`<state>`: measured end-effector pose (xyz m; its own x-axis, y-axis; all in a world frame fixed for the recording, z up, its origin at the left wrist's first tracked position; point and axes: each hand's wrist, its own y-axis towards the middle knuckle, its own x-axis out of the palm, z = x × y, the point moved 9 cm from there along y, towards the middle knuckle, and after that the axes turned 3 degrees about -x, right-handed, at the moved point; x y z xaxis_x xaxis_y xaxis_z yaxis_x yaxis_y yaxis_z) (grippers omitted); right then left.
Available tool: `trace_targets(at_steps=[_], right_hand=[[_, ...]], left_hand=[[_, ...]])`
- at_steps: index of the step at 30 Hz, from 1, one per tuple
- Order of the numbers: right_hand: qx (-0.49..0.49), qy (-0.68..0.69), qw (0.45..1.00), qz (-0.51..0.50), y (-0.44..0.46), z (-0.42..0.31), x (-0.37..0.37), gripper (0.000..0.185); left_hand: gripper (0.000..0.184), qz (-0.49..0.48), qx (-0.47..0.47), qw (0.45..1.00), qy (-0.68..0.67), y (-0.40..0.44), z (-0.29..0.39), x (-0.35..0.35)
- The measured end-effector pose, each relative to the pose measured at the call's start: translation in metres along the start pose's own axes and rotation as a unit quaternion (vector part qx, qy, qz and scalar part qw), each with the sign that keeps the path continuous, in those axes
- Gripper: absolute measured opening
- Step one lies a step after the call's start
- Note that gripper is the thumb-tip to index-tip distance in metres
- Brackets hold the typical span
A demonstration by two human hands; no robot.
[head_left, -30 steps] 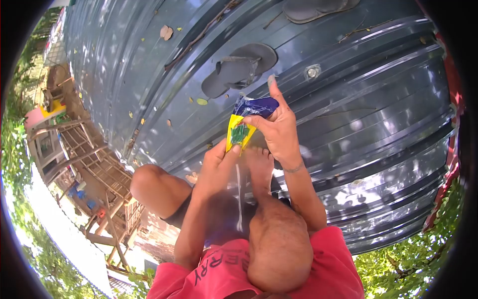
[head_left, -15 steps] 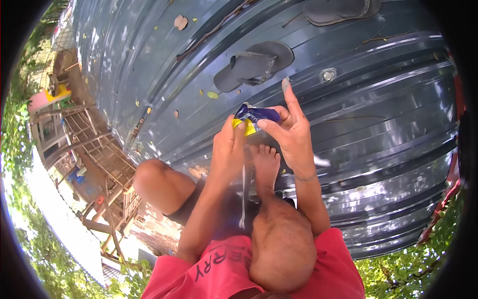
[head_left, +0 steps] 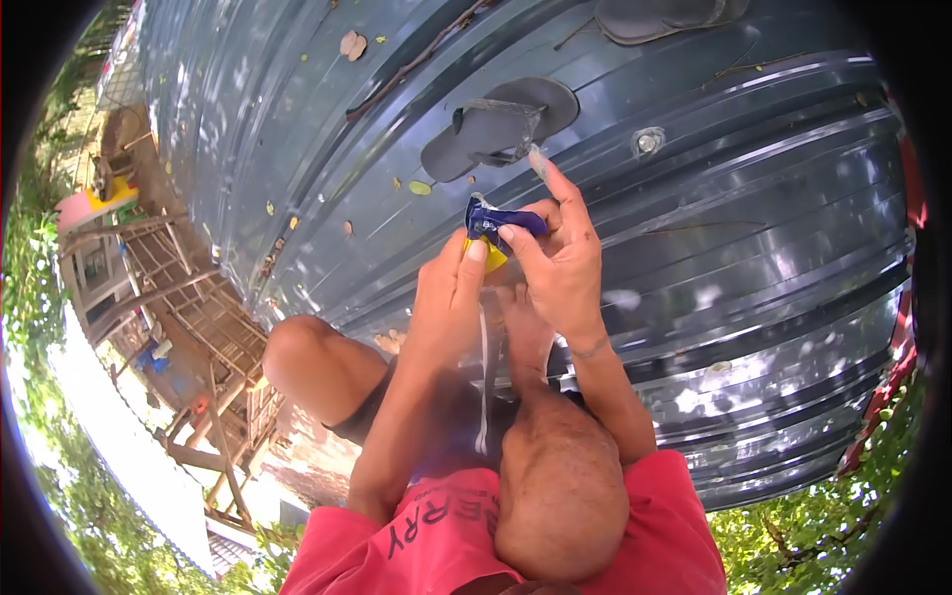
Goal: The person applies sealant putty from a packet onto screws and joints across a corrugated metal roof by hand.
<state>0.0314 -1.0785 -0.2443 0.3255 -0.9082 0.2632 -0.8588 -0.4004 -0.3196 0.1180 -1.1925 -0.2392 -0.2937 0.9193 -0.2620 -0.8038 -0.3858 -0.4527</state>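
A small blue and yellow packet [head_left: 488, 224] is held between both hands above my bare foot. My left hand [head_left: 452, 285] pinches its yellow lower part with thumb and fingers, covering most of the yellow. Thumb and fingers of my right hand [head_left: 563, 260] grip the blue end, while the index finger points up and away. The packet looks crumpled, and its blue part is folded to the right. A white drawstring [head_left: 485, 382] hangs over dark shorts below the hands.
A dark flip-flop [head_left: 501, 129] lies on the corrugated metal roof [head_left: 754, 238] beyond the hands, and a second one [head_left: 669, 18] at the top edge. Twigs and dry leaves [head_left: 352, 45] are scattered around. A wooden structure [head_left: 213, 327] stands lower, at the left.
My left hand has moved up along the packet, covering more of the yellow part. The packet is now more crumpled and folded. The view has shifted slightly.
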Motion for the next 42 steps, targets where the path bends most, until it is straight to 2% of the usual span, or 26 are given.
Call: trace_targets(at_steps=[3,6,9,12,18,21,24,27,28,31,36,42], right_hand=[[0.007,-0.033,0.999,-0.036,-0.001,0.013,0.001,0.077],[0.021,0.001,0.999,-0.041,-0.004,0.017,0.004,0.079],[0.050,0.022,0.998,-0.044,-0.004,0.021,0.007,0.082],[0.091,0.078,0.992,-0.036,-0.005,0.027,0.009,0.084],[0.071,0.098,0.992,-0.021,-0.005,0.025,0.006,0.082],[0.064,0.119,0.991,-0.025,-0.007,0.025,0.005,0.080],[0.066,0.027,0.997,-0.030,-0.004,0.026,-0.001,0.076],[0.089,0.105,0.990,-0.042,-0.004,0.024,-0.002,0.070],[0.084,0.086,0.991,-0.054,-0.004,0.024,-0.003,0.065],[0.082,0.048,0.992,-0.083,-0.005,0.024,-0.006,0.052],[0.128,0.067,0.982,-0.120,-0.006,0.032,-0.003,0.042],[0.133,0.151,0.970,-0.133,-0.005,0.034,0.003,0.032]], left_hand=[[0.038,-0.001,-0.052,0.998,-0.030,-0.001,-0.012,-0.003],[0.036,0.030,-0.016,0.998,0.047,0.000,-0.012,-0.008],[0.026,0.050,-0.004,0.997,0.064,-0.002,-0.007,-0.008],[0.027,0.049,0.021,0.993,0.101,-0.002,-0.001,-0.012],[0.029,0.043,0.066,0.990,0.116,-0.002,-0.001,-0.007],[0.031,0.046,0.135,0.969,0.200,0.000,0.001,-0.001],[0.030,0.041,0.128,0.962,0.237,0.003,0.003,-0.001],[0.030,0.077,0.037,0.988,0.129,0.006,0.011,-0.015],[0.028,0.084,0.035,0.991,0.101,0.007,0.010,-0.021],[0.027,0.041,0.027,0.989,0.139,0.012,0.005,-0.031],[0.019,0.030,0.045,0.986,0.160,0.016,0.011,-0.035],[0.014,0.037,0.084,0.982,0.167,0.019,0.011,-0.033]])
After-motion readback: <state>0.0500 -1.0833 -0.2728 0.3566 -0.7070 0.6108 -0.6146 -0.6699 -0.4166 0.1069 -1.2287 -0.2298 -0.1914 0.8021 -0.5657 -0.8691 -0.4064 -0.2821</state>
